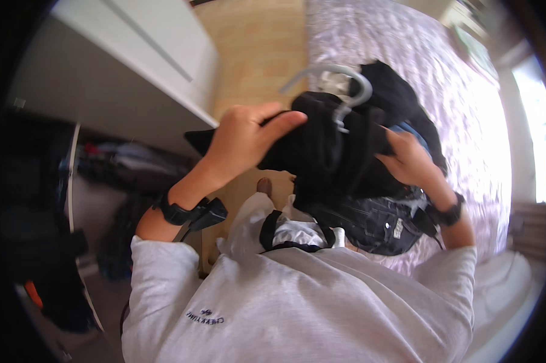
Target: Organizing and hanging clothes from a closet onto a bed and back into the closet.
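Both hands grip a black garment (318,149) held up in front of my body. My left hand (250,134) pinches its left shoulder, thumb on top. On the other side, my right hand (409,154) has the cloth between thumb and fingers. A grey clothes hanger (364,90) pokes its hook out of the garment's neck, pointing away from me; the rest of the hanger is hidden in the cloth. Behind and under the garment lie another black garment (395,95) and dark denim clothing with pale stitching (377,222) on the bed.
A bed with a shiny pale lilac cover (468,122) fills the right side. At left stands a white wardrobe (164,41), with clothes on the shelves (132,159) of its open part. Tan patterned floor (255,54) runs between them. A bright window (529,127) is at far right.
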`<action>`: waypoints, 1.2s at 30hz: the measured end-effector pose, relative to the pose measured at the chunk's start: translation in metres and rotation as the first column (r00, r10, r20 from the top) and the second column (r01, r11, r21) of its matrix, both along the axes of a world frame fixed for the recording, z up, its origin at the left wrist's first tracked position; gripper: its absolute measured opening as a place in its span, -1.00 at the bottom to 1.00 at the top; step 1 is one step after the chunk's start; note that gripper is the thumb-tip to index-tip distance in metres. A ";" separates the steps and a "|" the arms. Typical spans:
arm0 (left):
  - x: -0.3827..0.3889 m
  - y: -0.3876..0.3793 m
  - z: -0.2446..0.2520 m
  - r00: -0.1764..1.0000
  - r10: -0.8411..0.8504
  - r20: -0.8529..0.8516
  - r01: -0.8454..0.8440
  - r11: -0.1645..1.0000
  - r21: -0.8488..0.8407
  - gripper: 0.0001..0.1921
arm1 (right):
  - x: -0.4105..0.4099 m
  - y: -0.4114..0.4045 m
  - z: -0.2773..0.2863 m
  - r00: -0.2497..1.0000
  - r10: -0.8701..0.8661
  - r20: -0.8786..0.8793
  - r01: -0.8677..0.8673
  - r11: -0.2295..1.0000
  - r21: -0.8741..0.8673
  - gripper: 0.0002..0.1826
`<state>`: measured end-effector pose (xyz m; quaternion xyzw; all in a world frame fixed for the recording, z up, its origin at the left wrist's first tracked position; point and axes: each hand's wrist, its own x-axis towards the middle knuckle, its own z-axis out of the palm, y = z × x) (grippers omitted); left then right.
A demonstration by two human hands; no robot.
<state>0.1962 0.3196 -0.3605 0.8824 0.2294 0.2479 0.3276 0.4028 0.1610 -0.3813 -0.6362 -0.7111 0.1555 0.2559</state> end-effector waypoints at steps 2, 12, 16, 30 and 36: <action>-0.015 -0.006 0.005 0.999 -0.034 0.005 0.035 0.989 -0.144 -0.65 | -0.002 -0.004 0.007 0.995 0.064 -0.081 -0.061 0.997 0.038 -0.79; -0.188 0.088 -0.105 0.913 0.398 0.090 -0.393 0.917 -0.065 -0.64 | -0.059 0.055 0.008 0.974 0.042 -0.223 -0.043 0.999 0.000 -0.86; -0.256 0.107 -0.159 0.848 0.515 0.127 -0.517 0.856 -0.023 -0.61 | -0.120 0.099 0.000 0.976 0.191 -0.105 -0.202 0.973 -0.111 -0.83; -0.485 0.131 -0.266 0.501 0.862 0.077 -0.818 0.500 -0.283 -0.80 | -0.413 0.266 -0.110 0.937 0.188 -0.293 -0.227 0.968 -0.104 -0.64; -0.500 0.113 -0.227 0.596 0.803 -0.004 -0.703 0.520 -0.486 -0.63 | -0.552 0.318 -0.149 0.872 0.229 -0.433 -0.281 0.958 -0.060 -0.65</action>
